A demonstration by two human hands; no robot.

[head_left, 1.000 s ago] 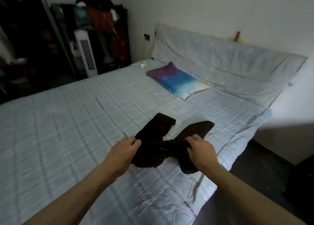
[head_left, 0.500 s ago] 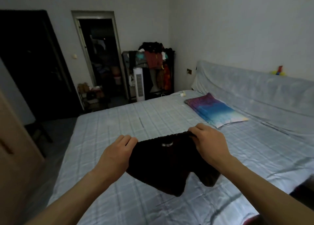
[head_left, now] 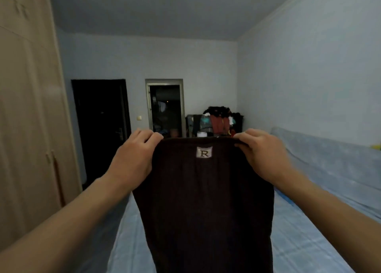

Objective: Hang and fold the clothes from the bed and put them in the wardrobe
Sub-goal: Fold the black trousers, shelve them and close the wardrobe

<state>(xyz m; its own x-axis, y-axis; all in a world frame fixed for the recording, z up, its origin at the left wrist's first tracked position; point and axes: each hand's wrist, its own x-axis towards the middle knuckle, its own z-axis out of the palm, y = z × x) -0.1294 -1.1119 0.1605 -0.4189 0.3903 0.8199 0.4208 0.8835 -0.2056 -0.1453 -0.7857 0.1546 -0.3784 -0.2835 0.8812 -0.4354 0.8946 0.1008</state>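
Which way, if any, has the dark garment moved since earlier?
Yes, upward: the dark garment lay on the bed; now the left hand and right hand hold it up over the bed.

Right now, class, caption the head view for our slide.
Left hand and right hand hold dark brown garment up above the bed.

Home bedroom, bed point(head_left: 299, 241) under pale checked sheet, tall wooden wardrobe point(head_left: 26, 118), clothes rack point(head_left: 218, 122) piled with garments, dark door point(head_left: 101, 124)
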